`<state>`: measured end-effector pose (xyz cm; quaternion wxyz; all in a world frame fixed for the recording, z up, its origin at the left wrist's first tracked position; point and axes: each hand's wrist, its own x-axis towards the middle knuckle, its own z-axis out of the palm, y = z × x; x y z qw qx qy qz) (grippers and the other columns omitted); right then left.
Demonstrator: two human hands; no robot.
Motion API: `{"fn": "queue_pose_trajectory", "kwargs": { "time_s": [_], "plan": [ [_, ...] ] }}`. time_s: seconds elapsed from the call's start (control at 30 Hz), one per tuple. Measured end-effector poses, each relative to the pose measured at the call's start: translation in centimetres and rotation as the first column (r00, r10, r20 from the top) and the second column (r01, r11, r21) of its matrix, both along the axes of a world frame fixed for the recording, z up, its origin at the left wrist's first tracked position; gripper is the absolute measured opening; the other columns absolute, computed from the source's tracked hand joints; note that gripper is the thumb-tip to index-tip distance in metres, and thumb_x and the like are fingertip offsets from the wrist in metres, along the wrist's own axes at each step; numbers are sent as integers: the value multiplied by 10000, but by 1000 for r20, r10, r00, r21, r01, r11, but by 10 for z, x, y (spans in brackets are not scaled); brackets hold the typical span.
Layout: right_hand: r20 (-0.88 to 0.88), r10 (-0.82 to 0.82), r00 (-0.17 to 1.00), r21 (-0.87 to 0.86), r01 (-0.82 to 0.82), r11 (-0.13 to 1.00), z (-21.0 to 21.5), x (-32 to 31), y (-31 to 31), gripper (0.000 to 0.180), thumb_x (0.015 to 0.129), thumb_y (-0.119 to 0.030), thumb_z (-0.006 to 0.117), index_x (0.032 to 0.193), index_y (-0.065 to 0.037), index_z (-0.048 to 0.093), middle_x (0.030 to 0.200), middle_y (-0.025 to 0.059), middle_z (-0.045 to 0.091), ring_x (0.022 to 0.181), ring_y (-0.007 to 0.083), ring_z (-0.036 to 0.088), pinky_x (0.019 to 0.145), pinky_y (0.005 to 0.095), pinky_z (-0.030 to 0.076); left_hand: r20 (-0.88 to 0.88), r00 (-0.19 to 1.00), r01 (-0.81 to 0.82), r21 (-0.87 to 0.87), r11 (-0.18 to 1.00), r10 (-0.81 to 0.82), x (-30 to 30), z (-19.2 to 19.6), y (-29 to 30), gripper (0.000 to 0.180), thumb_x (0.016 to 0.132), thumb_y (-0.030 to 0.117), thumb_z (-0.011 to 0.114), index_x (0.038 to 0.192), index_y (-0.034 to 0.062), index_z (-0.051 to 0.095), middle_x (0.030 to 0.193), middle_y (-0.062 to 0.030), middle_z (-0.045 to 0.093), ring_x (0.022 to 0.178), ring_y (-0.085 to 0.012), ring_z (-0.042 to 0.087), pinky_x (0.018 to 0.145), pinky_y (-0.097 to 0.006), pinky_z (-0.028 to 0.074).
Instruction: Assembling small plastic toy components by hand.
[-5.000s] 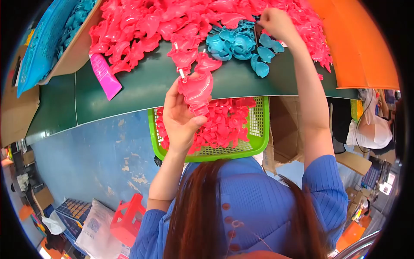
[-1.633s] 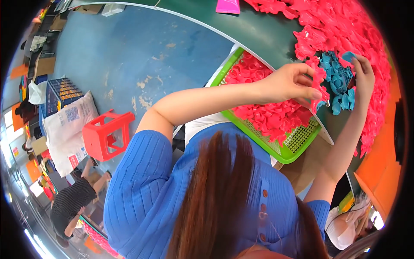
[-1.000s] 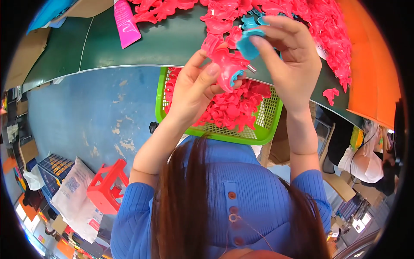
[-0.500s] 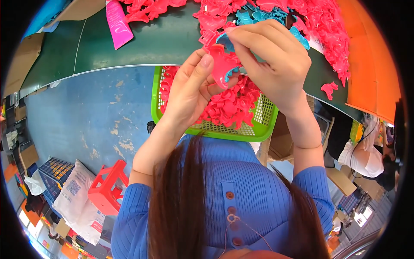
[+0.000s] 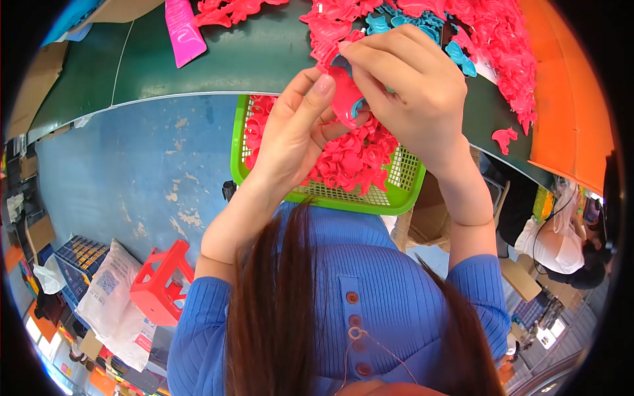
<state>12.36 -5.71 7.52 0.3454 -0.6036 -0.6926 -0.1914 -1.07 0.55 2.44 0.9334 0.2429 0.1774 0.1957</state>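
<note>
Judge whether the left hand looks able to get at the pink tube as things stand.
Probably not without letting go: the left hand holds a red piece, where the right hand grips a blue piece. The pink tube lies uncovered on the table, so a freed hand could likely reach it.

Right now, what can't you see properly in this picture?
All in the head view:
Most of the teal piece: hidden by the right hand.
The underside of the pink piece: turned away, over the left hand.
The far side of the green basket: hidden by the green table.
The top of the magenta tube: cut off by the picture's upper edge.
</note>
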Motion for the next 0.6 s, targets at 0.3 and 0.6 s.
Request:
{"fn": "queue_pose_trajectory", "kwargs": {
  "time_s": [0.3, 0.6],
  "plan": [
    [2, 50, 999, -58, -50, 997, -1, 2, 3, 192, 662, 44, 653, 846, -12, 662, 757, 75, 620, 665, 199, 585, 571, 274, 475, 6, 1000, -13, 26, 1000, 13, -3, -3, 3, 206, 907, 219, 539, 1053, 87, 482, 930, 3, 590, 873, -121, 615, 732, -303, 554],
    [-462, -138, 876, -290, -2, 957, 8, -1, -12, 194, 715, 13, 681, 905, -28, 685, 825, 79, 653, 731, 147, 624, 649, 243, 495, 19, 999, -49, 79, 996, 47, -5, -5, 6, 232, 900, 206, 550, 1068, 54, 495, 989, -48, 615, 865, -135, 625, 733, -294, 549]
  ]
}}
